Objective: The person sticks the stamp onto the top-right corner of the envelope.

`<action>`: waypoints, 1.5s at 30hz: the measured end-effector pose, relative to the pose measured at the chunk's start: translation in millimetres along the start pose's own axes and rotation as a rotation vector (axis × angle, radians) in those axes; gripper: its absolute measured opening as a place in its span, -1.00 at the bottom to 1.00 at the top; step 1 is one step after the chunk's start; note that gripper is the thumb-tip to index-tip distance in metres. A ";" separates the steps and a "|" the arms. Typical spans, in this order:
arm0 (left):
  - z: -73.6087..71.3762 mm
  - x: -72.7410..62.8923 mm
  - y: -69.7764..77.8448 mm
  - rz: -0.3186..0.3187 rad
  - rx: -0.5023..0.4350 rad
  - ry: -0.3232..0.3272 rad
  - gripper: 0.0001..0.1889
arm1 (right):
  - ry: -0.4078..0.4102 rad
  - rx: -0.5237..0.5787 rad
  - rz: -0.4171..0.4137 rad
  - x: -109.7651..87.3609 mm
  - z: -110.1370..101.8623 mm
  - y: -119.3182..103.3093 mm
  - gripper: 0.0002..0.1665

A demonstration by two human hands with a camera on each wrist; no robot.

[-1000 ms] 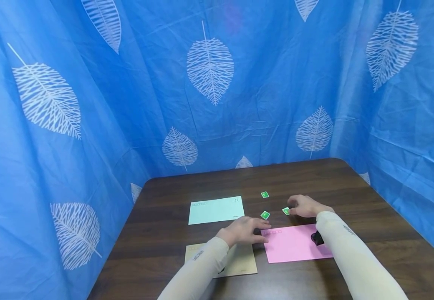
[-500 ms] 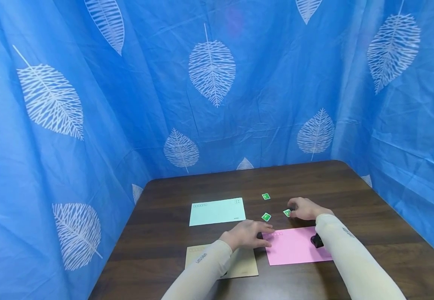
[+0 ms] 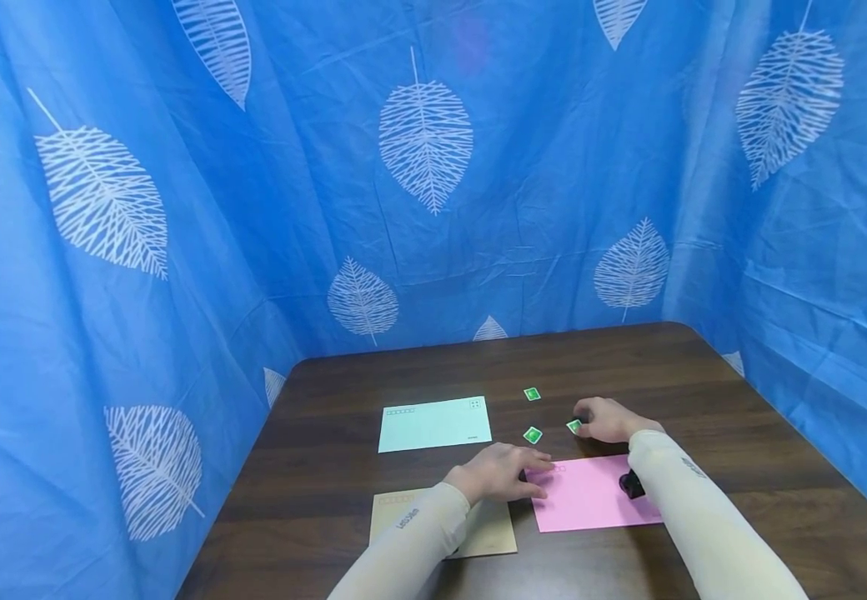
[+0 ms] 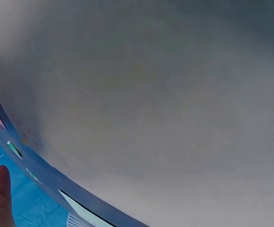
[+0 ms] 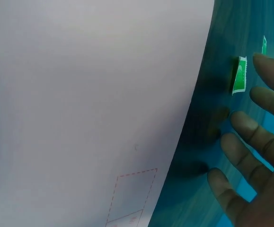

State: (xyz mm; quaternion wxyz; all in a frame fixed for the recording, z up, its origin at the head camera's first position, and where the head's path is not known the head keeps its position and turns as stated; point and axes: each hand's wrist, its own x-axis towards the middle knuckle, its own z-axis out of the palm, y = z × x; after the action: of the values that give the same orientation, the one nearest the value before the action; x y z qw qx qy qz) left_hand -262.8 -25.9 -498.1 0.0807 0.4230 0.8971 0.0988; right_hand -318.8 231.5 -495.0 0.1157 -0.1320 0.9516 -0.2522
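Note:
My left hand (image 3: pixel 497 472) reaches over the left end of the pink envelope (image 3: pixel 591 504), its fingers extended. In the left wrist view, only a few fingers (image 4: pixel 3 187) show at the lower left. My right hand (image 3: pixel 609 419) is beyond the envelope's far edge, fingertips by a small green stamp (image 3: pixel 573 426). In the right wrist view the fingers are spread, and the stamp (image 5: pixel 240 75) sits just off the thumb. Two more green stamps, a nearer one (image 3: pixel 533 435) and a farther one (image 3: pixel 532 394), lie to its left.
A pale green envelope (image 3: pixel 433 425) lies at the back left. The tan envelope (image 3: pixel 497 533) is partly under the left forearm. A small black wrist camera (image 3: pixel 632 484) shows by the right sleeve. Blue leaf-print curtain (image 3: pixel 516 208) surrounds the brown table (image 3: pixel 313 467).
My left hand has slid slightly right, farther over the pink envelope's left end. My right hand has stayed almost in place beside the stamp. The view has shifted a little.

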 end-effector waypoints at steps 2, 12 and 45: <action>-0.9 0.1 0.7 0.002 0.005 -0.001 -0.48 | 0.003 -0.010 -0.009 0.1 0.0 0.8 -0.55; -0.3 0.6 2.9 -0.019 0.006 -0.027 -0.47 | 0.016 -0.026 -0.016 0.5 1.6 -0.3 -0.60; 6.5 0.0 5.5 0.033 0.193 -0.044 -0.50 | 0.116 -0.109 0.001 6.5 11.0 -0.8 -0.75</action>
State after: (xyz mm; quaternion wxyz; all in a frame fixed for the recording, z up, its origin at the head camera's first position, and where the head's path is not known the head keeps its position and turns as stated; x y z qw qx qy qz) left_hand -257.2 -21.8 -503.0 0.0575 0.4456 0.8934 0.0042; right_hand -321.6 223.9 -504.9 0.0534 -0.1228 0.9691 -0.2072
